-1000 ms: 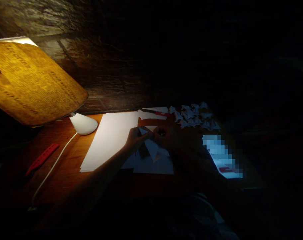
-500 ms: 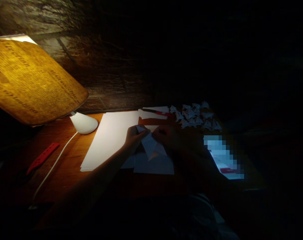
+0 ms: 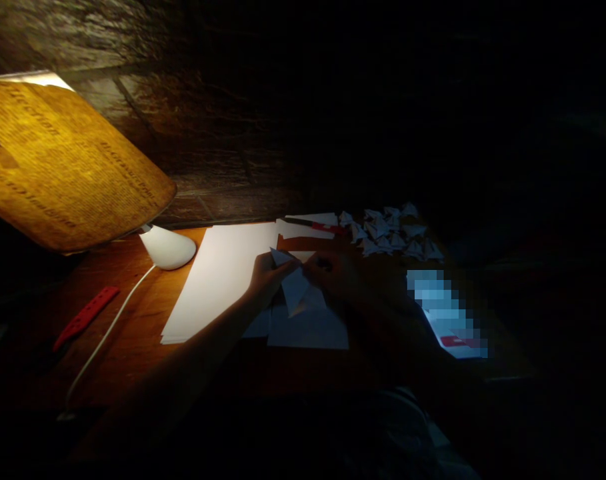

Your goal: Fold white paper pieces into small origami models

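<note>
Both hands meet over a small folded white paper piece (image 3: 297, 290) held just above the wooden table (image 3: 133, 313). My left hand (image 3: 265, 275) pinches its left upper edge, fingers closed. My right hand (image 3: 333, 272), dim in shadow, grips the right side of the same piece. Under the hands lie loose white sheets (image 3: 307, 330), and a stack of white paper (image 3: 217, 280) lies to the left of them.
A lamp with a yellow printed shade (image 3: 67, 163), white base (image 3: 167, 247) and white cord (image 3: 103, 337) stands at the left. A red strip (image 3: 85, 315) lies near the left edge. Several small folded paper pieces (image 3: 393, 233) are heaped at the back right. A lit phone screen (image 3: 447, 313) lies at the right.
The folded paper has turned slightly between my fingers and its upper tip sticks up a little more to the left. Both hands stay in the same place.
</note>
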A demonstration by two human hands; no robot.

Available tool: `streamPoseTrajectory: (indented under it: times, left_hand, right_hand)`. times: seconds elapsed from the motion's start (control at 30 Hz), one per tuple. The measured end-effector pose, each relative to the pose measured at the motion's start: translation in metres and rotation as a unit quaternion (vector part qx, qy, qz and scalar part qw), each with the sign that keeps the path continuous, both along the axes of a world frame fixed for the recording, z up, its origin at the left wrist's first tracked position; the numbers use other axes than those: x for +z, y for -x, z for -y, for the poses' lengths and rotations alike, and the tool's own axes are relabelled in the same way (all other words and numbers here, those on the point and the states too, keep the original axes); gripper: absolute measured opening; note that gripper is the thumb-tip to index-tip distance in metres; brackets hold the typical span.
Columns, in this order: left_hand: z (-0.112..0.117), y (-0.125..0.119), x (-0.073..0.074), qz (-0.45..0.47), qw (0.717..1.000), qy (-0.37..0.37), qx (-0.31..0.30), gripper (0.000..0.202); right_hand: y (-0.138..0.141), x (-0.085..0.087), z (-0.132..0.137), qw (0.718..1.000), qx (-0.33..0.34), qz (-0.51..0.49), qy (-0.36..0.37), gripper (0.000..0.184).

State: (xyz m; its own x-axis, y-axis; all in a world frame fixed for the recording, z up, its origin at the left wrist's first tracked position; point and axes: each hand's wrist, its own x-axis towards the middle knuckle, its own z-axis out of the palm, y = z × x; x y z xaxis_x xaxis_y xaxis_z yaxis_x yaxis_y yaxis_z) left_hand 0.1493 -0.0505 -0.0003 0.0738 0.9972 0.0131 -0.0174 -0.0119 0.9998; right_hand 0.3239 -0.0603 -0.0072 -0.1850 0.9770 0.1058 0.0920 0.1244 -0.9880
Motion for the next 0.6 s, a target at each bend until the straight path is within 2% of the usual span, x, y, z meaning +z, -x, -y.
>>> streamPoseTrajectory:
  times: [0.2, 0.43, 0.6]
  left_hand:
    - [-0.0022, 0.0018, -0.0027, 0.038, 0.999, 0.0, 0.034, 0.025]
    - [-0.0036, 0.0022, -0.005, 0.047, 0.998, 0.006, 0.035, 0.027]
    - [-0.0035, 0.0022, -0.0019, 0.03, 0.999, 0.006, 0.017, 0.03]
  right_hand:
    - [-0.002, -0.0024, -0.0028, 1.0, -0.005, 0.005, 0.001, 0.027]
    - [-0.0041, -0.0025, -0.0038, 1.0, -0.005, 0.005, -0.008, 0.026]
    - [-0.005, 0.001, -0.0024, 1.0, 0.03, 0.001, -0.006, 0.029]
